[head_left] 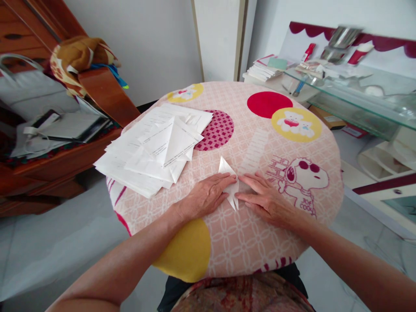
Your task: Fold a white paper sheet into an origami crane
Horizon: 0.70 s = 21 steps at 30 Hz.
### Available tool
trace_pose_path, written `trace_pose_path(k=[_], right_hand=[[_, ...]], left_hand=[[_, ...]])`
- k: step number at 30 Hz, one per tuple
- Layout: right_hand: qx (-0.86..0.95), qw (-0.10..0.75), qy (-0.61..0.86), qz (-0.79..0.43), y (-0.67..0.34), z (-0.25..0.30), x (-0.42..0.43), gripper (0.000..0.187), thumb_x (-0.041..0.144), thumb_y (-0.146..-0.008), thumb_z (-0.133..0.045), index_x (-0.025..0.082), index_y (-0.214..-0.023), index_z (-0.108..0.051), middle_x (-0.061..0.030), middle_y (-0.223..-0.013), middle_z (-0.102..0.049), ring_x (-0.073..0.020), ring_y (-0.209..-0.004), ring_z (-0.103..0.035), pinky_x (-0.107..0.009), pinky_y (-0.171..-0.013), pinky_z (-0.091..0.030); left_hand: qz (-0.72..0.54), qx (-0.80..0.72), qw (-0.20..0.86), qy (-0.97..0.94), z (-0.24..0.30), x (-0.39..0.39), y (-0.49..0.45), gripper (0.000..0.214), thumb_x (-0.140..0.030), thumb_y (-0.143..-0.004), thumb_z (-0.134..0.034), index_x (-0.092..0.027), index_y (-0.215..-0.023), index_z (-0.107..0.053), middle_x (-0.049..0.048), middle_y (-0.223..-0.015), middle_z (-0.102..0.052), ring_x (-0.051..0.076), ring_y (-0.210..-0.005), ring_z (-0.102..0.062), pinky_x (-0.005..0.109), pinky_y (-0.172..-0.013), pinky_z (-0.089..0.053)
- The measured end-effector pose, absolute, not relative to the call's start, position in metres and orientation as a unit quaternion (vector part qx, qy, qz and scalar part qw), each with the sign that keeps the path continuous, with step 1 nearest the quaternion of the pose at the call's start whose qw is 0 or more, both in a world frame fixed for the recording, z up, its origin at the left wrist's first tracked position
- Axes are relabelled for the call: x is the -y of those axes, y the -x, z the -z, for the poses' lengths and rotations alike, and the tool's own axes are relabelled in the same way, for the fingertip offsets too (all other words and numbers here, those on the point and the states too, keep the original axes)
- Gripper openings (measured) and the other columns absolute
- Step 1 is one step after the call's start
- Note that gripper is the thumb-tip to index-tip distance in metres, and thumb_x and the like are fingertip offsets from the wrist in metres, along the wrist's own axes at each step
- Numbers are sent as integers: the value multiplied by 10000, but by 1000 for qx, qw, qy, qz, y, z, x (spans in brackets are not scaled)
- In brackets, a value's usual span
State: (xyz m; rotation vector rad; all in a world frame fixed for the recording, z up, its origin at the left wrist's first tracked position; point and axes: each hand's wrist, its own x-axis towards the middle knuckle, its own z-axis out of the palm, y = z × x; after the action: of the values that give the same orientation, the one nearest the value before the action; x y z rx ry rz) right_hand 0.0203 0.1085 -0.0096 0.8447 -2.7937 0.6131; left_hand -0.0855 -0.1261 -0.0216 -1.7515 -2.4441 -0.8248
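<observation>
Left hand (206, 197) and right hand (264, 199) lie flat, fingers stretched, gripping nothing, pressing from either side on a small folded paper (226, 169) on the table (247, 242), its long axis pointing away from the person, both hands touching it, loose sheets (152, 151) well apart leftward.

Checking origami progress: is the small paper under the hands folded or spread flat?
Folded: the small white paper shows pointed flaps, pressed under left hand and right hand.

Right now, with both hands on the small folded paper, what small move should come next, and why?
Probably run the left hand along the fold to sharpen it: the folded paper lies on the tablecloth, pinned by the right hand.
</observation>
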Motion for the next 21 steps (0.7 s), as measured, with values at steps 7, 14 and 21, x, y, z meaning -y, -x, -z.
trace_pose_path(k=[7, 14, 21], right_hand=[[925, 74, -301, -218, -37, 11, -102, 314, 159, -938, -548, 265, -1202, -680, -99, -1605, -274, -329, -1437, -331, -622, -1161, -277], [914, 49, -300, -268, -52, 4, -100, 293, 158, -927, -577, 274, -1164, -705, -90, -1532, -416, -312, -1432, -349, -605, -1155, -307], [886, 168, -161, -401, -39, 9, -96, 226, 186, -935, -557, 197, -1095, -716, -117, -1154, -701, -234, -1096, -649, -427, -958, -539]], left_hand=[[277, 794, -12, 540, 19, 126, 85, 497, -203, -944, -534, -183, -1423, -401, 121, -1384, -575, 244, -1301, -542, 441, -1090, -472], [285, 804, -32, 521, 11, 125, 81, 595, -336, -882, -674, -180, -1396, -419, 134, -1361, -585, 266, -1262, -568, 431, -1066, -480], [286, 829, -31, 480, 15, 118, 79, 718, -372, -736, -820, -171, -1331, -472, 135, -1299, -632, 284, -1186, -621, 435, -1039, -489]])
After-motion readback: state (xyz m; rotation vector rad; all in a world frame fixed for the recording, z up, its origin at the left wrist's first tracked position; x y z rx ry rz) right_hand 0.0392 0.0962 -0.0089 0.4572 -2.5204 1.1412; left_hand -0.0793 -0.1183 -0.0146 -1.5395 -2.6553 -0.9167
